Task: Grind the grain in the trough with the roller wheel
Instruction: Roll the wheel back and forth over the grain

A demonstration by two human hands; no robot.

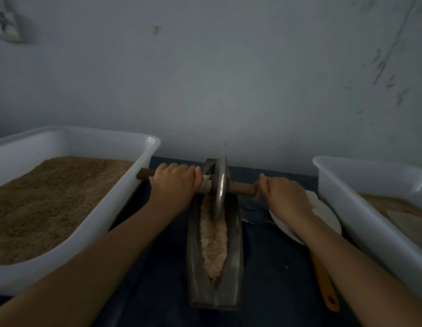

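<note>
A narrow metal trough (237, 267) lies lengthwise in front of me on a dark cloth. Pale crushed grain (213, 246) fills its groove. A metal roller wheel (219, 187) stands upright in the far end of the trough, its rim down in the grain. A brown wooden axle (243, 187) passes through the wheel. My left hand (175, 182) grips the axle left of the wheel. My right hand (285, 197) grips the right end of the axle.
A large white tub (125, 192) of brown grain stands at the left, the axle's left end touching its rim. Another white tub (361, 208) holding paler meal stands at the right. A white plate (327, 220) and an orange-handled tool (325, 286) lie under my right arm. A wall rises close behind.
</note>
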